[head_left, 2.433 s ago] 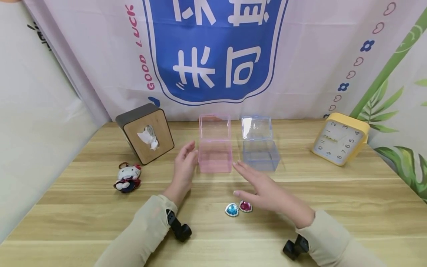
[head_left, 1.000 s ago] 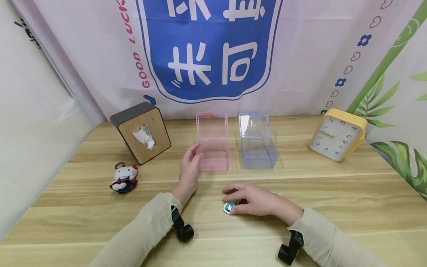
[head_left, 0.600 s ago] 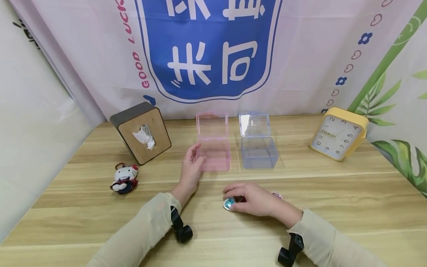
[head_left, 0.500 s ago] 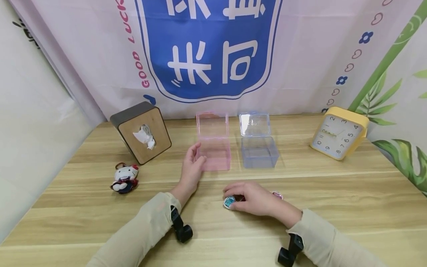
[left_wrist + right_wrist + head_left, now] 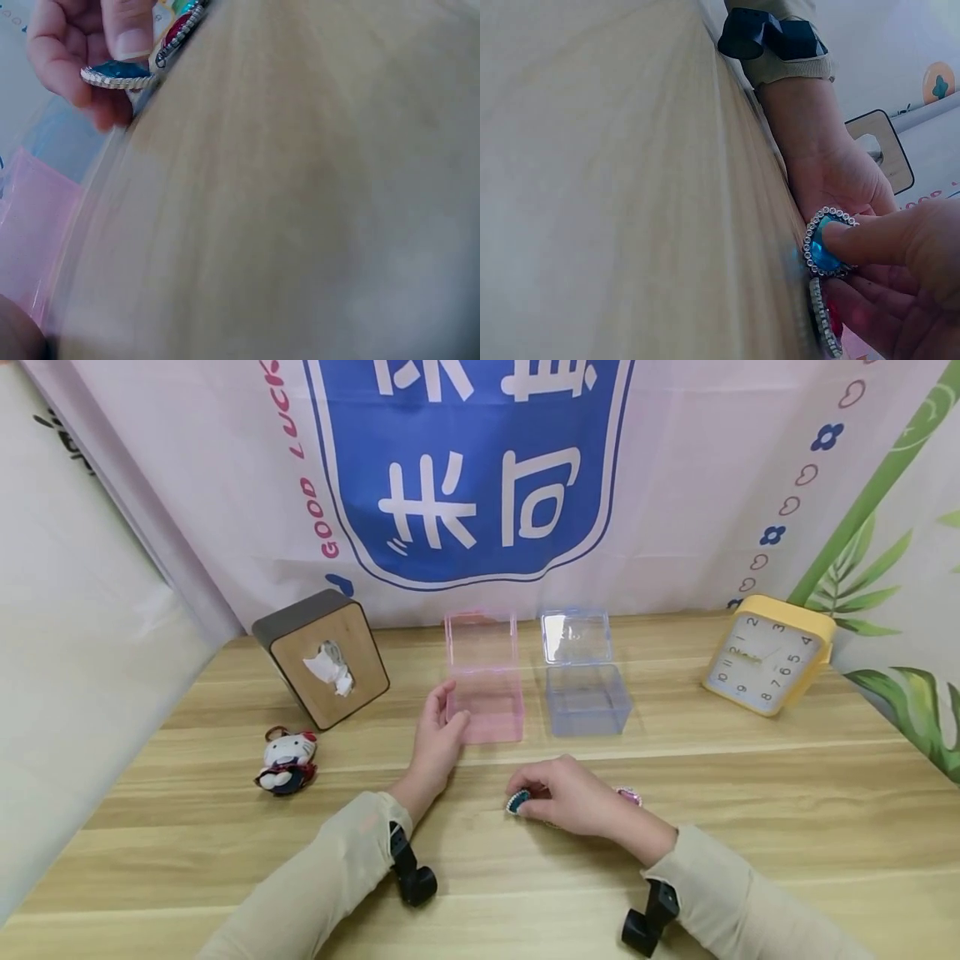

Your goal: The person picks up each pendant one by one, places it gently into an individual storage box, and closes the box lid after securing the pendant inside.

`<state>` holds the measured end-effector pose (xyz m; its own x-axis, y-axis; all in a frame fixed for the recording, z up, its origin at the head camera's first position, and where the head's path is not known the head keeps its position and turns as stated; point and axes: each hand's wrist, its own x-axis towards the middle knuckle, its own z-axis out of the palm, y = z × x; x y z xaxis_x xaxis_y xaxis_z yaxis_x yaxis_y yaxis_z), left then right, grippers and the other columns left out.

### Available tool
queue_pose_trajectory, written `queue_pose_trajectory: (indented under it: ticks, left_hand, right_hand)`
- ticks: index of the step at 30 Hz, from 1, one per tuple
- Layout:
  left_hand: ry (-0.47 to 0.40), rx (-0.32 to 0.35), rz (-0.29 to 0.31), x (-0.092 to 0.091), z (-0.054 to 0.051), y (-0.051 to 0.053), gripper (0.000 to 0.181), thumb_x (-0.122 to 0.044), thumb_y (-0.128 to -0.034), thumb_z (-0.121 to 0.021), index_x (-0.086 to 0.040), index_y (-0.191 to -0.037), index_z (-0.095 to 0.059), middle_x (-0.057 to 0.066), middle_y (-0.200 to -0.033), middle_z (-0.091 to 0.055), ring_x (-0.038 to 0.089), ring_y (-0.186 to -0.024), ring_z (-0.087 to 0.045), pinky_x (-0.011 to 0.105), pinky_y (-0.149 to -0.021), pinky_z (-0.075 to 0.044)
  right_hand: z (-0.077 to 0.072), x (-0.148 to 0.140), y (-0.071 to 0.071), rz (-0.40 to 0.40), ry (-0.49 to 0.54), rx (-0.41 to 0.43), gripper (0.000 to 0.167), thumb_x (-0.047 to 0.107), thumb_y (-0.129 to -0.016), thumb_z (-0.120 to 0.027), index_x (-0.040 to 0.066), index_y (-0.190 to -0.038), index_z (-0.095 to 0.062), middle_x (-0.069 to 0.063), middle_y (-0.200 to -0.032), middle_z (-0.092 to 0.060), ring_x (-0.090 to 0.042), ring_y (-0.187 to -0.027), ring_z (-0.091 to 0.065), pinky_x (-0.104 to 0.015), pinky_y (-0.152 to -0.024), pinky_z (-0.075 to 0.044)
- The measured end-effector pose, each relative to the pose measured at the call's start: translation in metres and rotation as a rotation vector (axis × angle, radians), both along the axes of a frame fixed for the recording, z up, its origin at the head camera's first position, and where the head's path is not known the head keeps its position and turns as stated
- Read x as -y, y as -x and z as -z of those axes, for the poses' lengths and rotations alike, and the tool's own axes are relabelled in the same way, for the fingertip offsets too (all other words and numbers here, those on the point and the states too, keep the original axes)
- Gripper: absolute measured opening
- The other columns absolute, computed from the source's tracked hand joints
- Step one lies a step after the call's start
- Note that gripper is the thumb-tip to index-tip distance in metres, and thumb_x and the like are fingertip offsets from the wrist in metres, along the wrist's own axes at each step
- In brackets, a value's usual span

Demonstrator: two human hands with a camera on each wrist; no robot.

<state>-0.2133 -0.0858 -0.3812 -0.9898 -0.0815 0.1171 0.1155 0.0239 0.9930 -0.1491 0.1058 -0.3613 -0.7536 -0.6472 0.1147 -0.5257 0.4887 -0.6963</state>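
Note:
In the head view, my right hand (image 5: pixel 573 797) pinches a blue gem (image 5: pixel 517 802) with a silver beaded rim between thumb and fingers, tilted up on edge. The right wrist view has the thumb across the face of this blue gem (image 5: pixel 823 244). A red gem (image 5: pixel 834 322) with a similar rim sits just below it, near the fingers. Part of a pink gem (image 5: pixel 628 796) shows past my right wrist. My left hand (image 5: pixel 437 735) rests against the near left corner of a clear pink box (image 5: pixel 491 727), whose lid stands up.
Right of the pink box stands a clear blue box (image 5: pixel 588 714) with its lid raised. A tissue box (image 5: pixel 322 664) and a cat doll keychain (image 5: pixel 287 764) are at the left. At the right back is a yellow clock (image 5: pixel 768 656). A printed curtain (image 5: pixel 660 510) hangs behind the table.
My right hand came from beside the boxes down to the gems, took hold of the blue one and tipped it up. My left hand moved against the pink box.

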Motion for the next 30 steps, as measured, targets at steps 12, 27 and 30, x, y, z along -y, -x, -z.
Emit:
queue_pose_trajectory:
  ticks: [12,27,30]
  left_hand:
    - [0.014,-0.026,-0.012,0.000,0.000,-0.001,0.055,0.005,-0.0834,-0.050,0.000,-0.136,-0.036,0.017,-0.149,-0.028,0.027,-0.139,-0.023,0.038,-0.114,-0.023]
    - [0.030,-0.027,-0.013,0.001,0.000,-0.001,0.053,0.004,-0.0840,-0.051,-0.001,-0.136,-0.038,0.016,-0.148,-0.030,0.027,-0.138,-0.024,0.037,-0.114,-0.023]
    - [0.042,-0.027,-0.012,0.002,0.000,-0.001,0.053,0.003,-0.0843,-0.051,-0.001,-0.135,-0.039,0.016,-0.148,-0.031,0.028,-0.138,-0.025,0.037,-0.114,-0.024]
  right_hand:
    - [-0.006,-0.002,0.005,0.141,0.116,0.168,0.018,0.009,-0.083,-0.067,0.003,-0.101,-0.068,-0.003,-0.086,-0.069,-0.007,-0.074,-0.058,-0.019,-0.067,-0.050]
    - [-0.024,-0.008,0.018,0.110,0.165,0.238,0.026,0.008,-0.091,-0.057,-0.004,-0.113,-0.063,-0.015,-0.107,-0.067,-0.016,-0.090,-0.065,-0.022,-0.077,-0.055]
    - [-0.027,-0.009,0.021,0.111,0.190,0.251,0.027,0.006,-0.091,-0.055,-0.005,-0.114,-0.062,-0.017,-0.107,-0.067,-0.017,-0.088,-0.066,-0.026,-0.077,-0.056]
